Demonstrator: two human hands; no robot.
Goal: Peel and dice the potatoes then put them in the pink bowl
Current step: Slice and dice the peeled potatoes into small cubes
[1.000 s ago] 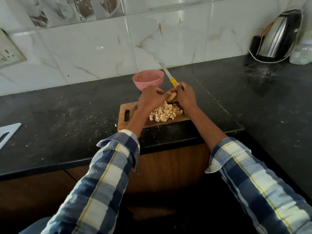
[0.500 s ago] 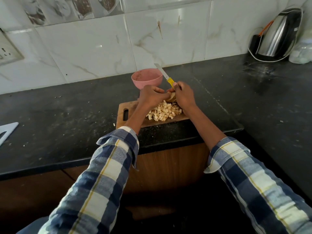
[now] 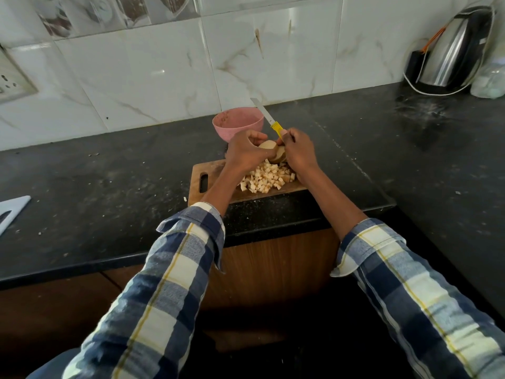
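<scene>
Black stone counter (image 3: 82, 181) runs under white marbled tiles, and on it I see a wooden cutting board (image 3: 207, 173) at the counter's front edge. My left hand (image 3: 244, 153) is curled around a potato (image 3: 272, 153), fingers wrapped over its near side, holding it just above the board. My right hand (image 3: 299, 151) is closed on the yellow handle of a knife (image 3: 269, 120), whose blade points up and away, past the rim of the pink bowl (image 3: 237, 123); its thumb seems to press on the potato, though I cannot tell for sure from this angle. A heap of diced potato (image 3: 266, 177) lies on the board right below both hands. The bowl stands on the counter just behind the board (I see only smears on its inner wall). A steel kettle (image 3: 453, 50) sits well apart at the far right. I can read no writing or brand anywhere.
</scene>
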